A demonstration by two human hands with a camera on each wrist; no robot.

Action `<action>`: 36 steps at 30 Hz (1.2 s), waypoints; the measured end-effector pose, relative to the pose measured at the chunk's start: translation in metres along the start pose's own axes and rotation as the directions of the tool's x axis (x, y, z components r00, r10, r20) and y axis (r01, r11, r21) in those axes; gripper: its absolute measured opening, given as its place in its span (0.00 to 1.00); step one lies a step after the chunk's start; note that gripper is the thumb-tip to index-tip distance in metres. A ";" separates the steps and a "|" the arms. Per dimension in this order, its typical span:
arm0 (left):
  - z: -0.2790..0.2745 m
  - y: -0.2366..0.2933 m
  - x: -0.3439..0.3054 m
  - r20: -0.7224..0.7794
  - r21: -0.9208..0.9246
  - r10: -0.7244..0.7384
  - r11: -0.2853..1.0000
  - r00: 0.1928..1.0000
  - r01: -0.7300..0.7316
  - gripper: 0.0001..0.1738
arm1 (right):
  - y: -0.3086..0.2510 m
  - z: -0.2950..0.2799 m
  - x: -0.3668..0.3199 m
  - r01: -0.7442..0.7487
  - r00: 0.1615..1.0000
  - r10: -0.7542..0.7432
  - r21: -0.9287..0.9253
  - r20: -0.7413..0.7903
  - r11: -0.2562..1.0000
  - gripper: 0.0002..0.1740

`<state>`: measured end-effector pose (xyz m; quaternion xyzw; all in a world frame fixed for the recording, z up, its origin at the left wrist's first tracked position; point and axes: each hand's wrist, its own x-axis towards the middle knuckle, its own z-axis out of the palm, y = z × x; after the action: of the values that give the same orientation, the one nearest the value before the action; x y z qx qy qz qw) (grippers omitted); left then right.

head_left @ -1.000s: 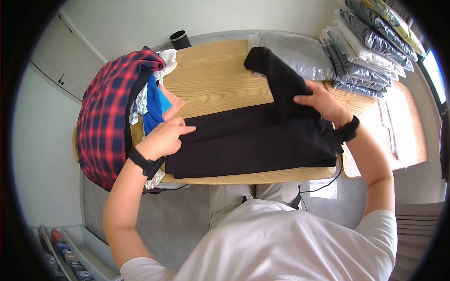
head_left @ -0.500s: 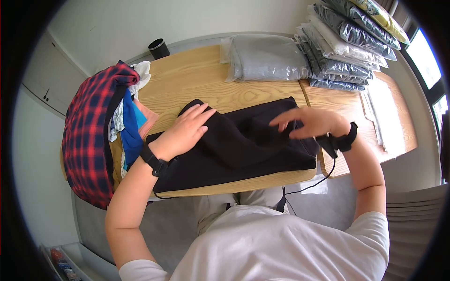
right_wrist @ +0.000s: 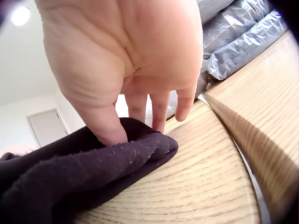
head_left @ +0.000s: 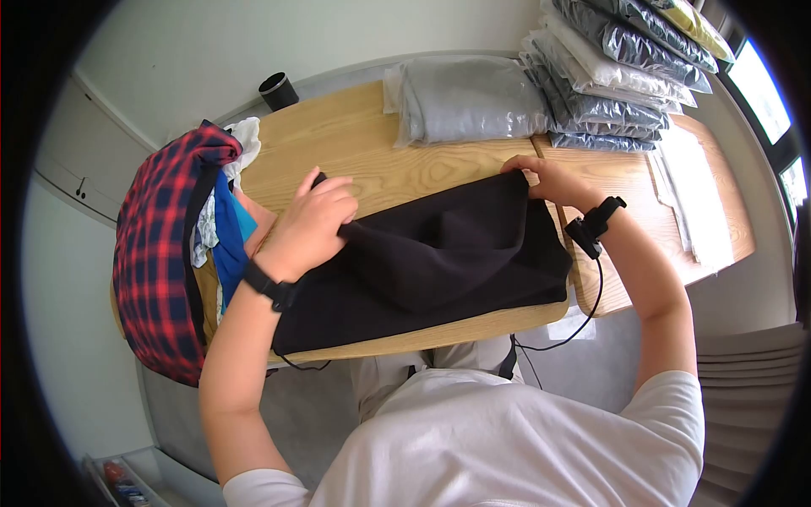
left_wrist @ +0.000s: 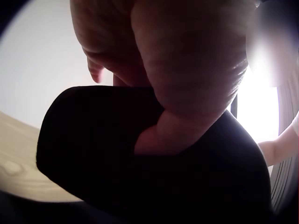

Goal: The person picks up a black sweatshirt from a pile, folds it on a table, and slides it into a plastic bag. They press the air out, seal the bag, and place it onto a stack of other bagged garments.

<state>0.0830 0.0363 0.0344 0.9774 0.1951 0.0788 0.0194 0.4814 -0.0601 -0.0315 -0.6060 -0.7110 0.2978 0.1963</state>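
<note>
Together, the thumb and fingers of the right hand [head_left: 559, 183] pinch the far right corner of a black cloth [head_left: 431, 253]; the left hand [head_left: 308, 230] grips the cloth's left end, thumb on one face and fingers behind, that end raised; between the hands, the cloth lies layered and rumpled along the near side of a wooden table [head_left: 329, 127]; at the left sits a red and navy checked bundle [head_left: 165, 253], with blue, white and peach fabrics showing at its opening; beyond the right hand lie a grey plastic-wrapped garment [head_left: 473, 97] and, beside it, a tall stack of bagged clothes [head_left: 604, 84].
</note>
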 end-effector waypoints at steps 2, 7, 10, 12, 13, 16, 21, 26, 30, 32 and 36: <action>-0.039 0.021 -0.018 0.060 0.037 -0.025 0.999 0.998 0.023 0.15 | 0.007 0.006 0.002 0.030 0.997 -0.030 0.005 -0.072 1.000 0.28; -0.094 0.080 -0.079 -0.128 -0.035 0.145 0.988 0.981 -0.151 0.17 | 0.018 0.012 0.011 -0.038 0.982 0.021 -0.091 -0.186 0.995 0.17; -0.101 0.109 -0.100 -0.095 -0.151 0.200 0.965 0.975 -0.213 0.12 | 0.025 0.018 0.017 -0.060 0.939 -0.020 -0.220 -0.344 0.974 0.11; -0.100 0.117 -0.107 -0.046 -0.168 0.212 0.962 0.976 -0.216 0.11 | 0.018 0.015 0.018 -0.260 0.935 0.183 -0.237 -0.303 0.936 0.12; -0.097 0.119 -0.108 -0.060 -0.166 0.206 0.963 0.977 -0.213 0.11 | 0.014 0.013 0.014 -0.259 0.935 0.182 -0.238 -0.304 0.936 0.12; -0.086 0.119 -0.111 -0.099 -0.168 0.203 0.962 0.974 -0.217 0.09 | 0.012 0.005 0.002 -0.107 0.985 0.104 -0.010 -0.139 0.994 0.16; -0.086 0.125 -0.108 -0.002 -0.289 0.290 0.916 0.957 -0.278 0.08 | 0.028 0.008 0.007 -0.191 0.972 0.177 -0.083 -0.153 0.978 0.21; -0.077 0.125 -0.109 0.025 -0.366 0.275 0.897 0.961 -0.247 0.09 | -0.007 0.000 -0.005 0.101 0.962 -0.117 -0.074 -0.248 0.992 0.19; -0.073 0.112 -0.110 0.042 -0.432 0.214 0.885 0.976 -0.175 0.12 | -0.007 -0.005 -0.013 0.148 0.988 -0.149 -0.014 -0.027 0.989 0.18; -0.076 0.096 -0.113 0.050 -0.517 0.104 0.853 0.993 -0.063 0.11 | -0.005 -0.005 -0.017 0.081 0.997 -0.080 -0.071 0.018 0.994 0.17; -0.064 0.022 -0.130 0.118 -0.726 -0.499 0.546 0.859 0.417 0.12 | 0.020 0.001 -0.013 0.074 0.997 -0.074 -0.108 0.001 0.991 0.16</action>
<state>-0.0370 -0.0334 0.0799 0.7953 0.3959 0.1920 0.4169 0.4986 -0.0715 -0.0446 -0.5895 -0.7478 0.2505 0.1750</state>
